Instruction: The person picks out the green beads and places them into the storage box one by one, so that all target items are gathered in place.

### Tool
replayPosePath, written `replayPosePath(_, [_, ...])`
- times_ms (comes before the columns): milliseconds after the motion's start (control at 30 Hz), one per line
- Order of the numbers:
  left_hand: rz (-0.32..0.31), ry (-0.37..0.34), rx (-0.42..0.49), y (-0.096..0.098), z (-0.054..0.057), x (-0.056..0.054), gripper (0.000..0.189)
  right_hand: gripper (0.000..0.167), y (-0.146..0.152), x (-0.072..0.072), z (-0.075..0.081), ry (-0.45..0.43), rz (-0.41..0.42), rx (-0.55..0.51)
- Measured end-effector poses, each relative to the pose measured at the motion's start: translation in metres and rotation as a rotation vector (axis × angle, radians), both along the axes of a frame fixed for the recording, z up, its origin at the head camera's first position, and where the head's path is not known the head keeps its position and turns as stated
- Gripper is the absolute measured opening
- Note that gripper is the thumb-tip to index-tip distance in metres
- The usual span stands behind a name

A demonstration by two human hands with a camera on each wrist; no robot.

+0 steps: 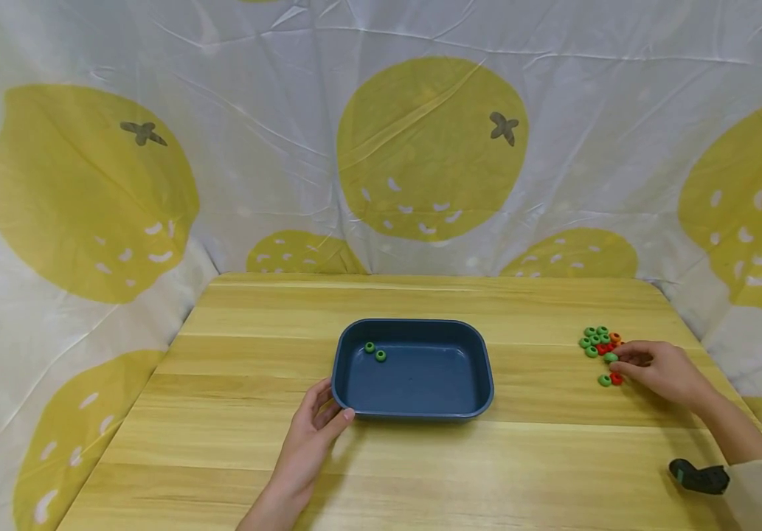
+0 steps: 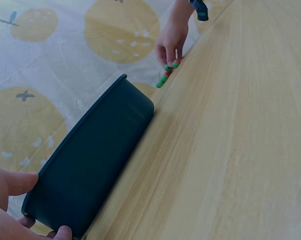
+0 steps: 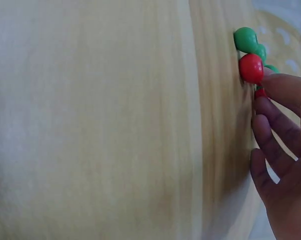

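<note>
A dark blue rectangular plastic tray (image 1: 420,380) stands mid-table, with two green beads (image 1: 381,356) lying at its back left inside. My left hand (image 1: 306,442) grips the front left corner, thumb on the rim; the left wrist view shows fingertips (image 2: 63,232) at the tray's lower edge. Over on the right, my right hand (image 1: 666,372) pinches a green bead (image 1: 611,357) between thumb and fingers. Around it lie loose beads: a green cluster (image 1: 595,340), red ones (image 1: 603,349) and an orange one (image 1: 615,337). Fingers partly hide the pile.
A wooden table (image 1: 234,369) carries everything. A black strapped device (image 1: 699,477) sits by the right forearm. Behind and beside the table hangs a white cloth (image 1: 274,162) printed with yellow fruit.
</note>
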State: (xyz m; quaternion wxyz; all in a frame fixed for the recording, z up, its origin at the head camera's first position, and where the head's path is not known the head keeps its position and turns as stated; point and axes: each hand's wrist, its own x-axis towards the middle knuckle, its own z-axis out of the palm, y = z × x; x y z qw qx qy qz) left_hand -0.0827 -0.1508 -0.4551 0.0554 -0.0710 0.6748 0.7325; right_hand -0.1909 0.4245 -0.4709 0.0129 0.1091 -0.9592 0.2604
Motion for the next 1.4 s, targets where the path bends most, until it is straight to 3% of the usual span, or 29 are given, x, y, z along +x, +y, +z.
replayPosePath(400, [0.000,0.000,0.000,-0.001,-0.001,0.000,0.062,0.021,-0.015,-0.008,0.015,0.014,0.060,-0.015])
replayPosePath(1400, [-0.002,-0.003,0.000,-0.001,-0.002,-0.001,0.062,0.013,-0.083,-0.033,0.050,0.034,0.210,-0.074])
